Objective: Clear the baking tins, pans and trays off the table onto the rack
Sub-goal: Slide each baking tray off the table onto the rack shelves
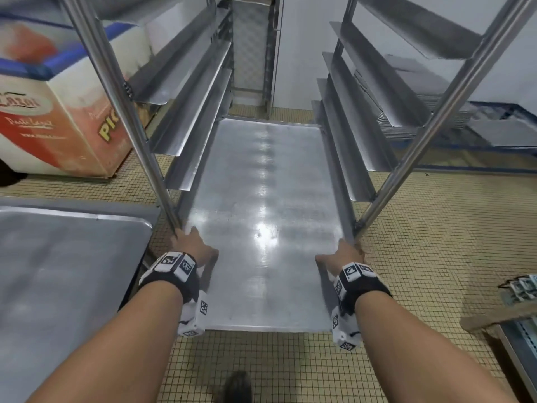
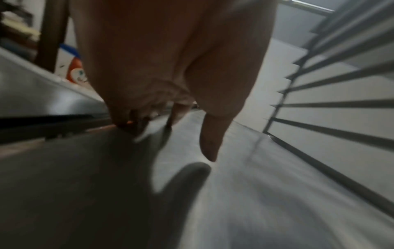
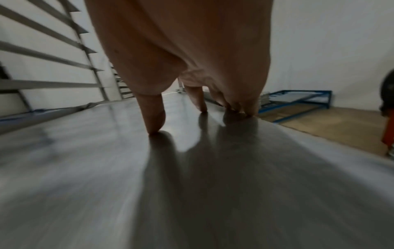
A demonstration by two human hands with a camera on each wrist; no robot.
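Steel baking tray [image 1: 261,205], flat and shiny, sits partway into the rack [image 1: 186,117], far end resting between the lowest angled runners, near end sticking out toward 6 o'clock over the tiled floor [image 1: 421,234].

Left hand [image 1: 193,245] on the tray's left edge at about 8 o'clock, next to the rack's front left post. Left wrist view: fingers curled down over the rim, thumb [image 2: 210,134] pointing down above the tray face.

Right hand [image 1: 345,255] on the tray's right edge at about 4 o'clock, by the front right post. Right wrist view: thumb [image 3: 153,116] and fingertips pressing down on the top face at the edge; whether any finger wraps under the rim, cannot tell.

Second tray [image 1: 58,271] lies on the table [image 1: 81,202] at 9 o'clock, apart from the rack. Chest freezer [image 1: 58,112] with red and white printing at 10 o'clock. Stacked trays [image 1: 421,123] on a blue frame at 2 o'clock.
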